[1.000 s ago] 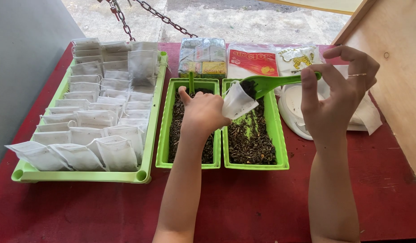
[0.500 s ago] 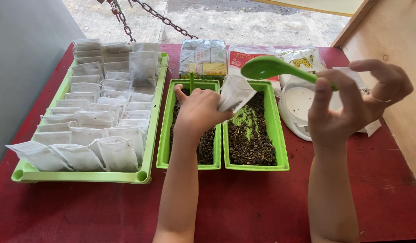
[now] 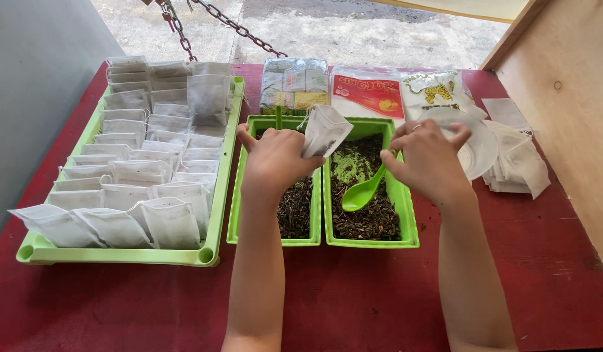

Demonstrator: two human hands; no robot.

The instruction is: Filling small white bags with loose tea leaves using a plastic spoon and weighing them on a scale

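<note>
Green scoop (image 3: 361, 191) dips into the right green tub (image 3: 406, 215) of dark tea bits, right hand (image 3: 428, 163) fingers shut on its handle. Left hand (image 3: 275, 160) pinches a small white bag (image 3: 322, 130) over the middle rim, btwn both tubs. Bag could tip & spill bits onto the red table (image 3: 353, 293), maybe. Far left, a green tray (image 3: 119, 254) w/ filled bags. Grey wall left, wood board right, chain far back

Bare red table (image 3: 353, 293) lies open in front; trays (image 3: 220, 195) and packets (image 3: 367, 91) crowd behind.
</note>
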